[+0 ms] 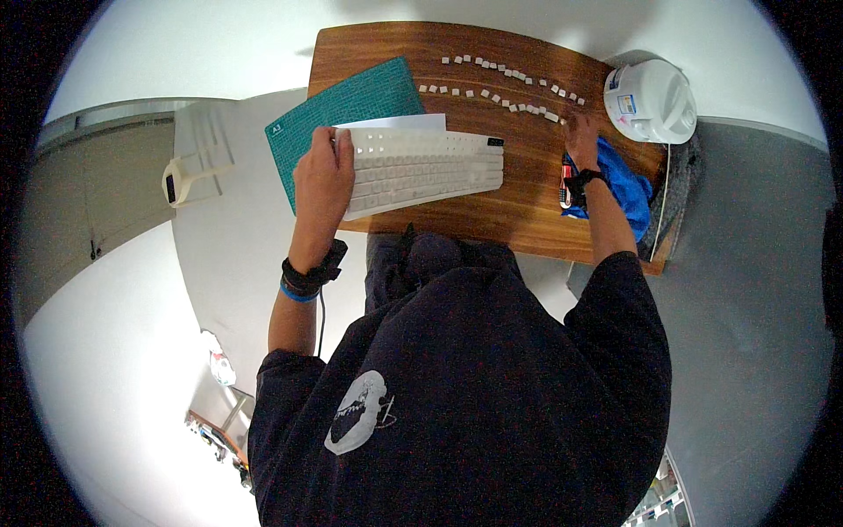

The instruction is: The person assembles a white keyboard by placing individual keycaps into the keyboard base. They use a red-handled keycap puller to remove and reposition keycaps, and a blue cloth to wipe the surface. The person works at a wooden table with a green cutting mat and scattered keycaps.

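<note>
Our left hand [323, 180] clasps the white keyboard's [426, 169] end on the desk [527, 220]; our right hand [580, 138] (grip unclear) reaches loose keycaps [505, 88].

White keyboard [426, 169] lying flat on the table [527, 211], top rows stripped of caps. Loose white keycaps [505, 83] strung out in two rows behind it.

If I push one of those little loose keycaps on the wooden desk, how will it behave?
Each keycap looks tiny and blocky, so probably very light; it should slide rather than roll on the smooth desk. A nudge from the right hand could scatter its neighbours.
</note>
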Demonstrator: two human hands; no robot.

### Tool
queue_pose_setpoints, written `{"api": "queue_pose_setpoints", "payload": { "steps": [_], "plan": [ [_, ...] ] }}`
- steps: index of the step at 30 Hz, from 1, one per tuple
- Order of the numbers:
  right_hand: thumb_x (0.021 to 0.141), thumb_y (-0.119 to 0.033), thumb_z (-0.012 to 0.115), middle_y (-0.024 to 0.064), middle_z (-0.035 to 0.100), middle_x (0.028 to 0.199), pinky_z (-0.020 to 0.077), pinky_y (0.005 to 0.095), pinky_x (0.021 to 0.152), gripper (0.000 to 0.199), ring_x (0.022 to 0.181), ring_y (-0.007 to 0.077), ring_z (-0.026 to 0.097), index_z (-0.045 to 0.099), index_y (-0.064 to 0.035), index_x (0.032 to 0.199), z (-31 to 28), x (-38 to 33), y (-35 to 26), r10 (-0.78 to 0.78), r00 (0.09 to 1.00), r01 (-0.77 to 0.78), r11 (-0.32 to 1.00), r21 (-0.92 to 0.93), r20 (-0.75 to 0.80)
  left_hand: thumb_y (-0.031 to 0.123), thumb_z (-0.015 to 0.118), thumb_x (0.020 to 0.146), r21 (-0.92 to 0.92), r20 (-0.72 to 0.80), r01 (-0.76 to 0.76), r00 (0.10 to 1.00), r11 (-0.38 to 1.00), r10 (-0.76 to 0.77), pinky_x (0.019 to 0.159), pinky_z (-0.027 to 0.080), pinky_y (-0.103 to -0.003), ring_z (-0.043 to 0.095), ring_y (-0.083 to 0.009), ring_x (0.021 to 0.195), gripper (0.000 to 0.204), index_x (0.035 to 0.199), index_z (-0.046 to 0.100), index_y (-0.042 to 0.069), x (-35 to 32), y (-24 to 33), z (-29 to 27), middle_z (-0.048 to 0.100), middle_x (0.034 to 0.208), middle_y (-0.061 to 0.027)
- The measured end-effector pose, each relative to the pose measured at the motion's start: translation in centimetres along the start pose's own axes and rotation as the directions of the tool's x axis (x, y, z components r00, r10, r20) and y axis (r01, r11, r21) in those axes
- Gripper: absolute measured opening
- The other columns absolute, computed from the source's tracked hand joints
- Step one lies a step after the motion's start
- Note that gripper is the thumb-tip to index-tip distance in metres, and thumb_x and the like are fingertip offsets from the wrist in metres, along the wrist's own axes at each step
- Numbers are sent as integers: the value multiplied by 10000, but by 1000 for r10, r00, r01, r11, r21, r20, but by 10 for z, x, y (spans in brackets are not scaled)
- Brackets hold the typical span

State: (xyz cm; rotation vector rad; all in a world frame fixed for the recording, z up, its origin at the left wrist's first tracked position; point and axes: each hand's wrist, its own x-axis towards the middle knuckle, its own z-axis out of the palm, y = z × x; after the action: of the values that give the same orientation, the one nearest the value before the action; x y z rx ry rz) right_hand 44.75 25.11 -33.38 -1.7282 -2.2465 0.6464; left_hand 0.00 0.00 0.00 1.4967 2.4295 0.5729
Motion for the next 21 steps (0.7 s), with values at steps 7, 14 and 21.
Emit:
{"api": "queue_pose_setpoints", "payload": {
  "steps": [7, 14, 21],
  "plan": [
    [894, -573, 613, 283, 401, 1420, 422, 649, 963, 727, 1290, 502, 391, 472, -56, 1386, -29, -44, -42, 304, 951, -308, 915, -259, -59, 266, 500, 1035, 25, -9, -17, 1000, 1000, 17, 598, 523, -453, 678, -378, 695, 258, 1011, 560, 17, -4, -1, -6, 679, 806, -208],
    [866, -628, 624, 361, 296, 1460, 341, 665, 1032, 869, 1338, 555, 302, 366, -58, 1469, -37, -67, -2, 313, 947, -287, 927, -242, 75, 268, 501, 1032, -25, 32, 25, 999, 999, -25, 592, 519, -461, 679, -381, 698, 255, 999, 551, 20, -4, 1, -5, 676, 798, -212],
    [832, -660, 648, 371, 203, 1516, 277, 616, 1113, 928, 1398, 561, 200, 341, -107, 1511, -20, -61, -41, 323, 939, -302, 937, -174, 113, 272, 501, 1031, 21, 7, -5, 1000, 1000, 5, 603, 523, -474, 682, -396, 714, 259, 1004, 555, 20, -3, -3, -2, 681, 795, -212]
  ]
}}
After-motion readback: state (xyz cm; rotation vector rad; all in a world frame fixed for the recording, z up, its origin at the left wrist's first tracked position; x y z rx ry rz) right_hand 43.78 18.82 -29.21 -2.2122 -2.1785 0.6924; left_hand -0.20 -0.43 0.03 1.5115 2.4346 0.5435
